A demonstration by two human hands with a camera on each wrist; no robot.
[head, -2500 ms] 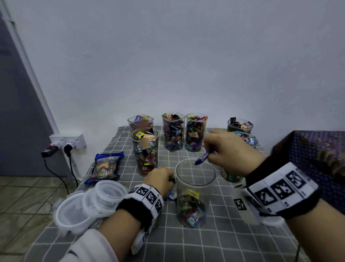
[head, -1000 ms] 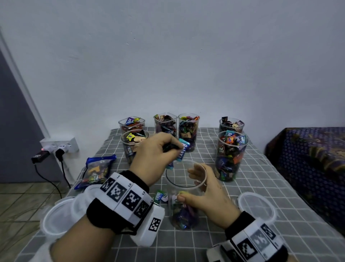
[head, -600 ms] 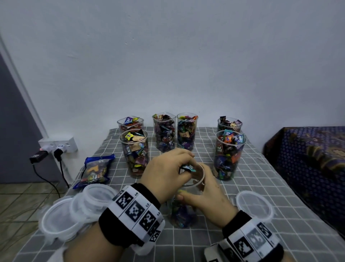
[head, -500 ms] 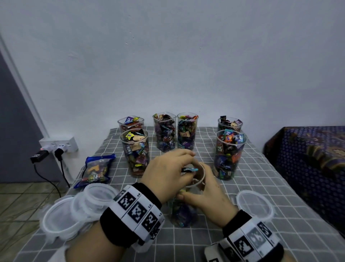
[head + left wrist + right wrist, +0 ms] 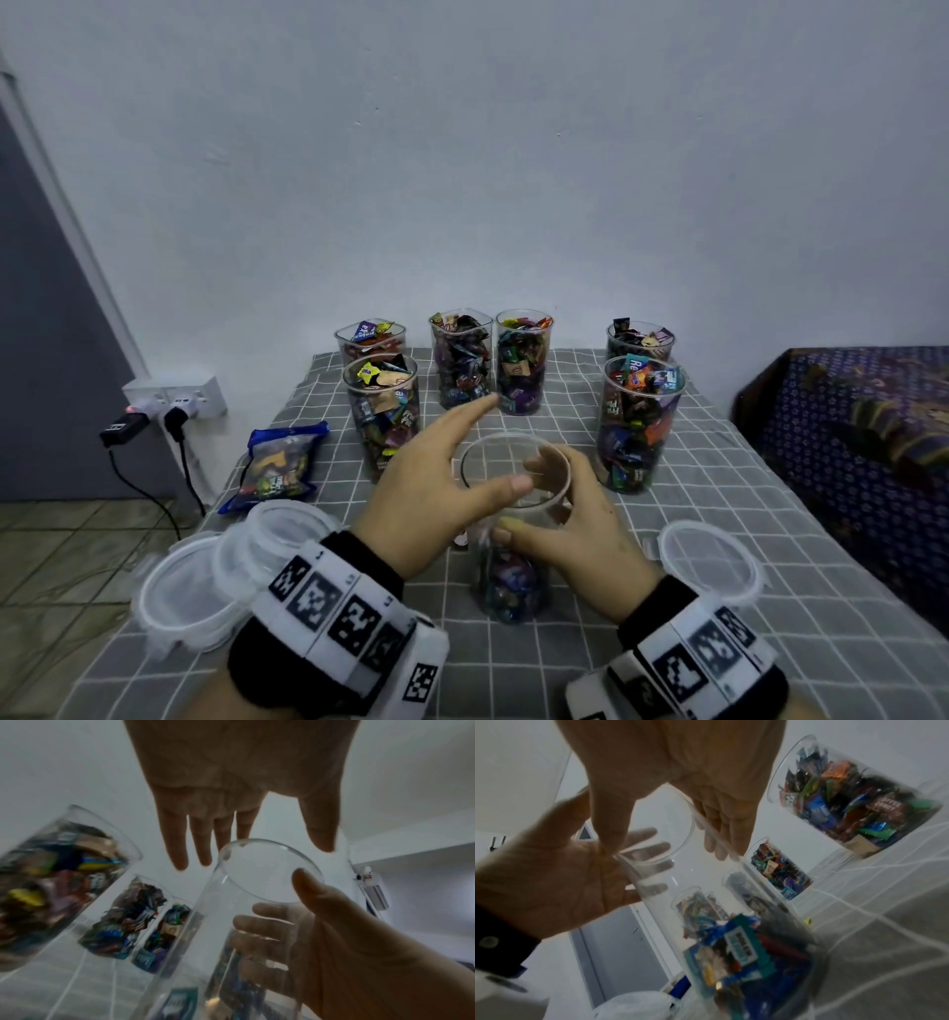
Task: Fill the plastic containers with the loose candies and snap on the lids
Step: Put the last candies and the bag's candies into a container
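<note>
Head: clear container [image 5: 515, 519] upright on desk [image 5: 719, 642], candies [image 5: 511, 591] only at bottom, gripped by right hand [image 5: 575, 529]; left hand [image 5: 436, 493] spread flat beside rim.
Left wrist: left fingers [image 5: 200, 833] straight, empty.
Right wrist: right fingers [image 5: 718, 825] wrapped round container wall.

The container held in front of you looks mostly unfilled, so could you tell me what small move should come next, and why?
Probably reach the left hand, open with straight fingers and holding nothing, down for another loose candy. The right hand grips the clear container, which has candies only at its bottom, unlike the filled containers behind. The lid can wait.
</note>
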